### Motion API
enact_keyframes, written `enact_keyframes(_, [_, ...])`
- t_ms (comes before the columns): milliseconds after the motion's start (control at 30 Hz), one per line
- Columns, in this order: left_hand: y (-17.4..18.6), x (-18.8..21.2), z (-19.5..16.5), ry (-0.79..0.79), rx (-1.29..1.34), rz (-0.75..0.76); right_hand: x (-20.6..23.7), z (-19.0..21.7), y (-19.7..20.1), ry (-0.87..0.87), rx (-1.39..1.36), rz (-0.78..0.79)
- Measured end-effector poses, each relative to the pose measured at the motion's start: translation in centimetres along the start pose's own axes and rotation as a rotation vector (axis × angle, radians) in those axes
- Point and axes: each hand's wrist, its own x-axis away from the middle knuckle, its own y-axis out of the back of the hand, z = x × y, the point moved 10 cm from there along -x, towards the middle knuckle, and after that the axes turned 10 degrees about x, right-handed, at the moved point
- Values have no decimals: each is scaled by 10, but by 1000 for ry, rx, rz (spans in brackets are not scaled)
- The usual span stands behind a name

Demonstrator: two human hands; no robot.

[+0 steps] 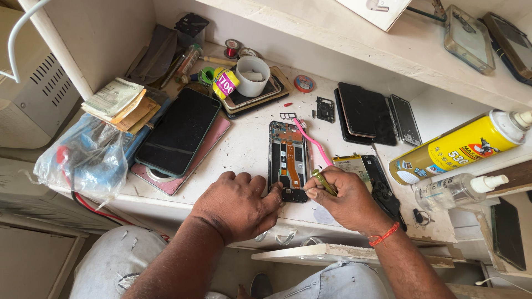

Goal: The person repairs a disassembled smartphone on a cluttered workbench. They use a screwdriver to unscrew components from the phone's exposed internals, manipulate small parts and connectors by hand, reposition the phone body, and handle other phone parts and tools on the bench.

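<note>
Head view: the orange flex cable could be nicked should the olive-handled tool [323, 181], pinched by the right hand [346, 200], slip. The opened phone [288, 161], back removed, lies at table centre, steadied by the left hand [239, 204], apparently pressing. A pink toothbrush [311, 140] lies at two o'clock.

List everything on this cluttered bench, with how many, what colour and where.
opened phone: one, black frame with orange ribbon, bench centre
toothbrush: one, pink, beside the opened phone
large phone: one, dark screen, left of centre
plastic bag: one, clear with blue contents, far left
cup: one, white, back of bench
spray can: one, yellow, lying at right
pump bottle: one, clear, below the can
dark phones: a few, black, right of centre
left hand: steadies the opened phone's lower edge
right hand: holds an olive-handled tool
</note>
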Motion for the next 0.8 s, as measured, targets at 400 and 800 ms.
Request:
enact_keyframes(400, [2,0,-3,-32,1,-55,26,0,50,249,-1036,-363])
enact_keyframes(800, [-5,-5,-4,-22,-28,-4,49,3,51,277,-733,-700])
